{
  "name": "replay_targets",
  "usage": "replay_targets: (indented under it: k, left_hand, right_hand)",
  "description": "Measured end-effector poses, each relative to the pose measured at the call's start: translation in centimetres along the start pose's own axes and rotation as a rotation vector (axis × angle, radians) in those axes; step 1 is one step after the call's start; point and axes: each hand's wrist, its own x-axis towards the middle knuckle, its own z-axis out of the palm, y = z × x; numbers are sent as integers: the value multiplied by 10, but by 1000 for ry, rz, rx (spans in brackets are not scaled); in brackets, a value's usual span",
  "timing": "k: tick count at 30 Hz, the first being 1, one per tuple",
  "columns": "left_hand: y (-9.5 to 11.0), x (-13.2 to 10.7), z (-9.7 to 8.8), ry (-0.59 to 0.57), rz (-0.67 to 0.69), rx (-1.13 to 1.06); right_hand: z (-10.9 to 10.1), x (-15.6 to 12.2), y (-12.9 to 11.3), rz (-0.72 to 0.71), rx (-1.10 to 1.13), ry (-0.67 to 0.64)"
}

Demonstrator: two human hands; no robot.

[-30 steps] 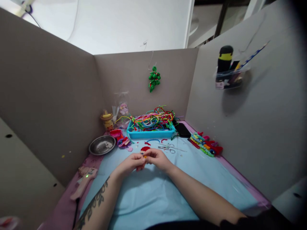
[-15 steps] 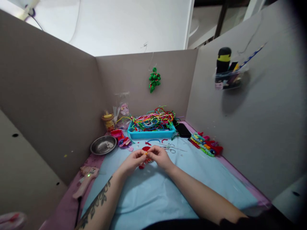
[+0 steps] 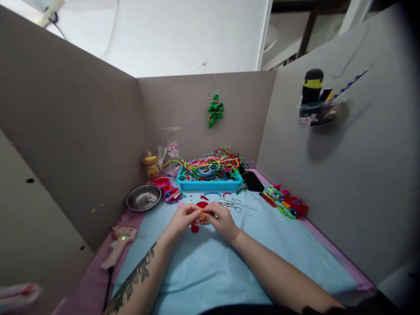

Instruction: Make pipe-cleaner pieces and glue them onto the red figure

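Two forearms (image 3: 269,272) are angled inward from the near side. A red-and-orange piece (image 3: 203,220) is pinched by the left hand (image 3: 183,218) and right hand (image 3: 223,220), fingers curled.

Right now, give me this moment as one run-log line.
left hand: pinching red-and-orange piece | right hand: pinching same piece | beyond hands: blue tray, colorful strands | left side: metal bowl, pink glue gun

The bowl (image 3: 134,202) is shiny metal, the tray (image 3: 210,187) smooth plastic, the strands (image 3: 213,164) fuzzy, the held piece (image 3: 204,221) matt, the sheet (image 3: 210,271) faintly glossy.
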Motion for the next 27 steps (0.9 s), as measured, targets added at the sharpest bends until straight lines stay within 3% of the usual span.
replay_targets:
  k: [6,13,20,27]
  left_hand:
    - [1,0,2,30,36,52]
    - [0,0,6,43,97,125]
    - [-1,0,4,84,242,390]
    - [-2,-8,0,116,643,871]
  right_hand:
    - [1,-2,2,-145,-141,29]
    - [5,-1,-4,-30,-122,107]
    - [8,3,-9,260,24,135]
    - [14,10,-7,839,758,43]
